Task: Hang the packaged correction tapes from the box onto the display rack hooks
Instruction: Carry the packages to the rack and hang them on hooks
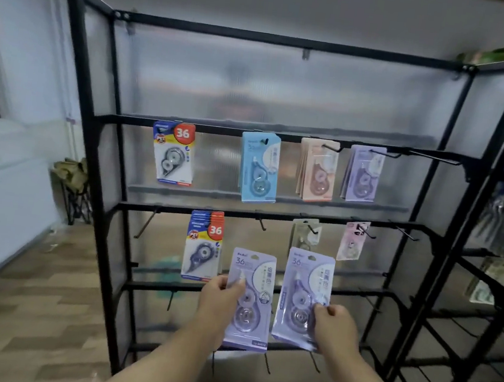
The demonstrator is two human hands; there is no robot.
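Left hand (222, 294) pinches purple pack (250, 300); right hand (334, 321) pinches second pack (303, 297); risk: pack hole misses purple-stack hook (385, 154) above hands; thin grip slips.

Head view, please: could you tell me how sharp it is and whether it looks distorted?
Head view: soft throughout, small print on the purple pack in the left hand unreadable; wide-angle lens bows the rack; frosted back panel carries a hazy reflection.

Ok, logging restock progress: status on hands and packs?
Left hand grips one purple pack, right hand grips a second purple pack. Both upright before the rack, unhung. Nothing blocking the hooks.
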